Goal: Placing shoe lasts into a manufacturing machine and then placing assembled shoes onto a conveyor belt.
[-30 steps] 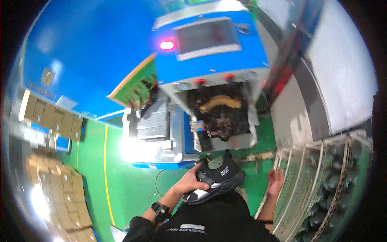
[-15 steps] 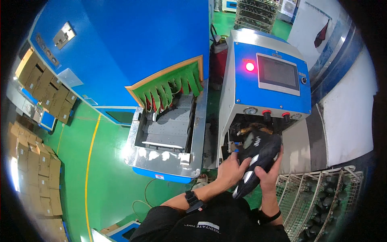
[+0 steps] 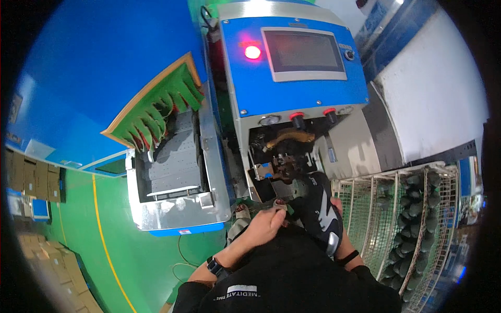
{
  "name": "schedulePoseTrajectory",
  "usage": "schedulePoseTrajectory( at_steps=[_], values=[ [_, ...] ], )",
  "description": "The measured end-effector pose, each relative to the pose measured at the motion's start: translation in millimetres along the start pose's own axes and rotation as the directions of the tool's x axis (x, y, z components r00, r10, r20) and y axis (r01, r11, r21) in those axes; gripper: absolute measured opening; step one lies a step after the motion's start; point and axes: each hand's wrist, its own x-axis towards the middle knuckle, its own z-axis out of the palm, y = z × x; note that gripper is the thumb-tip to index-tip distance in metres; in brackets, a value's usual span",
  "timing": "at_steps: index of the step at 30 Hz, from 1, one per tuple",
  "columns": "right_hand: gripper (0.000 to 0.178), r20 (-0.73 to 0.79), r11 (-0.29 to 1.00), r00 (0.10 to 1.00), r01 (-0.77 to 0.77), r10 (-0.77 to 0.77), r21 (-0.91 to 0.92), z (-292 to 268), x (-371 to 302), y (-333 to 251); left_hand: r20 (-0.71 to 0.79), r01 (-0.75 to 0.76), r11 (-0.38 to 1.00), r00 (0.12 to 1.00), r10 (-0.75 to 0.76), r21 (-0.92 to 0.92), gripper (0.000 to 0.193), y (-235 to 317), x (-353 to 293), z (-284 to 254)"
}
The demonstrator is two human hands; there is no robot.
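Observation:
A black shoe (image 3: pixel 319 211) with white markings is held close to my body, in front of the machine, tilted with its far end toward the machine opening. A grey-green shoe last (image 3: pixel 300 188) shows at that far end. My right hand (image 3: pixel 338 207) grips the shoe from its right side; most of the fingers are behind it. Left of the shoe, my left hand (image 3: pixel 267 226) is closed, with its fingertips near a small dark, greenish piece beside the shoe. What it pinches, if anything, I cannot make out.
A blue and grey machine (image 3: pixel 292 94) with a screen, a lit red lamp and an open working bay stands ahead. To its left is a metal conveyor tray (image 3: pixel 175 161) under a green strip curtain (image 3: pixel 156 115). A wire rack (image 3: pixel 376 208) of shoe lasts stands at right.
The shoe has come down from the machine's bay toward my body and turned. My left hand has left the shoe's side and closed. The view has shifted right and nearer the machine.

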Motion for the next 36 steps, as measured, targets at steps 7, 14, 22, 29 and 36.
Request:
schedulePoseTrajectory(
  at_steps=[7,14,22,29,36],
  values=[
    [0.097,0.14,0.441,0.875,0.364,-0.463,-0.82,86,28,-76,0.076,0.197,0.925,0.969,-0.233,0.324,0.042,-54,20,19],
    [0.098,0.202,0.015,0.876,0.232,-0.437,-0.973,129,84,-89,-0.049,0.325,0.914,0.945,-0.324,0.244,0.041,-60,24,15],
    [0.098,-0.022,-0.377,0.946,-0.151,-0.325,-0.914,157,126,-64,0.097,0.347,0.918,0.924,-0.37,0.19,0.062,-77,13,-11],
    [0.098,-0.008,-0.518,0.934,-0.206,-0.358,-0.83,170,136,-57,0.303,0.529,0.831,0.774,-0.555,0.17,0.092,-145,12,-15],
    [0.098,0.14,-0.539,0.856,-0.179,-0.498,-0.823,142,123,-44,0.49,0.381,0.852,0.701,-0.519,0.358,0.085,-71,39,-38]
  ],
)
